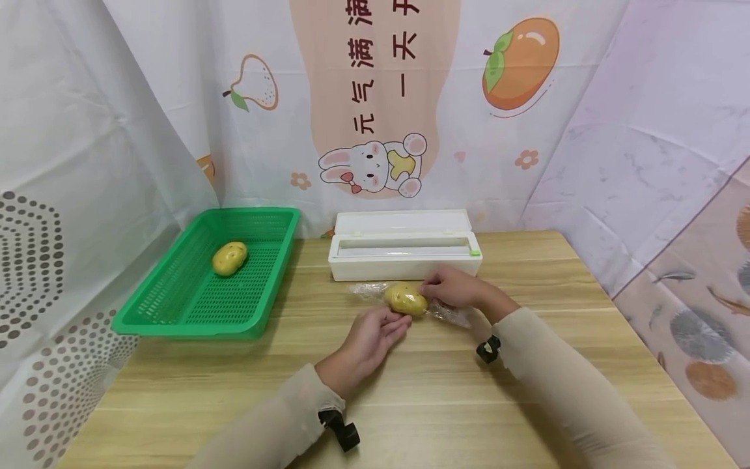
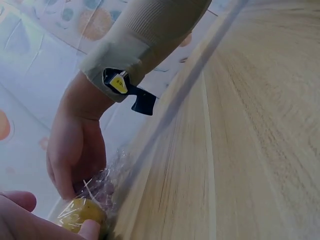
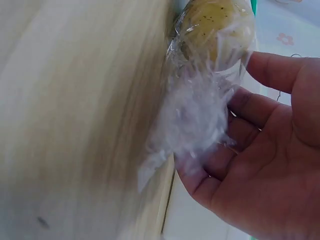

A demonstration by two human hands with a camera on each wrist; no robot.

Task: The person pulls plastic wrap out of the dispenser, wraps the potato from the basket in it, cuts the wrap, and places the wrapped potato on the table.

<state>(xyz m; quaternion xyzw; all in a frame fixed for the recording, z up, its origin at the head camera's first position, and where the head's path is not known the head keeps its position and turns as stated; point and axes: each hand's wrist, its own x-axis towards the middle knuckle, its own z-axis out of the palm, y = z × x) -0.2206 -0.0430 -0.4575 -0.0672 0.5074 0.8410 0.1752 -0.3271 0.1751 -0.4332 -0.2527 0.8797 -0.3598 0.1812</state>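
Note:
A yellow potato [image 1: 405, 298] lies on the wooden table, wrapped in clear plastic wrap [image 1: 450, 314] whose loose ends stick out to both sides. My left hand [image 1: 375, 335] rests at its near left side, fingers loosely extended and fingertips against it. From the right, my right hand [image 1: 456, 286] pinches the film at the potato's right end. In the right wrist view, the crumpled wrap [image 3: 192, 112] trails from the potato [image 3: 215, 25] between thumb and fingers. The left wrist view shows a left fingertip [image 2: 90, 229] on the wrapped potato [image 2: 75, 212].
Just behind the hands stands a white cling film box [image 1: 404, 267] with its lid raised and a green slider at the right end. A green basket [image 1: 275, 286] on the left holds another potato [image 1: 230, 258]. Printed curtains [image 1: 263, 163] close off the back and sides.

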